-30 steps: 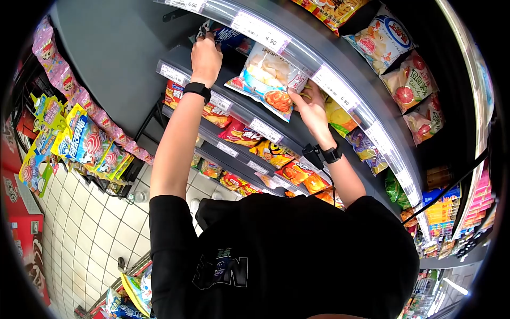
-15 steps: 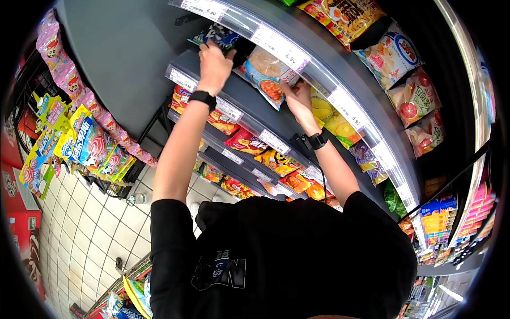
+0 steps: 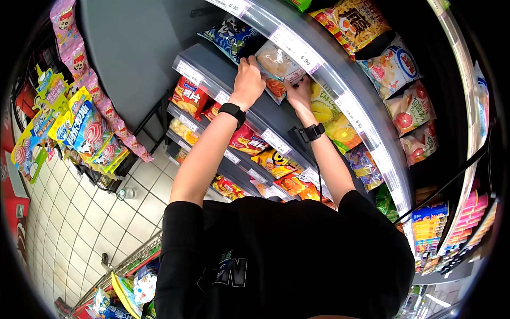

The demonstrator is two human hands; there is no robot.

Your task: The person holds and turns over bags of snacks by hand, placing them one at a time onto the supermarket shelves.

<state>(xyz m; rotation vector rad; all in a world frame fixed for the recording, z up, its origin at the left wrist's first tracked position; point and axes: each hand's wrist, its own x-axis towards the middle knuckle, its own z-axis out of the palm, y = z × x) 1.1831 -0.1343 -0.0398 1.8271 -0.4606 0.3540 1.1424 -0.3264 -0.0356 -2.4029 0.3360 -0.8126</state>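
A white, see-through snack bag [image 3: 278,59] with a red and blue picture panel lies on the upper shelf, partly behind the price rail. My left hand [image 3: 248,82] is closed at its left edge, fingertips partly hidden behind it. At the lower right corner my right hand [image 3: 298,95] grips the same bag, its thumb on the front. A dark blue patterned snack bag [image 3: 232,38] lies just left of my left hand. Yellow fruit-picture bags [image 3: 323,103] stand close to the right of my right hand.
A clear price rail [image 3: 319,69] curves along the shelf front. Lower shelves hold chip bags [image 3: 189,97]. More bags [image 3: 393,66] stand on the shelf at right. Hanging candy packs [image 3: 87,127] are at left. A cart [image 3: 130,266] with bags stands lower left.
My left hand has moved right, from the dark blue bag to the white bag's left edge. The right hand stays at that bag. The view has shifted slightly.
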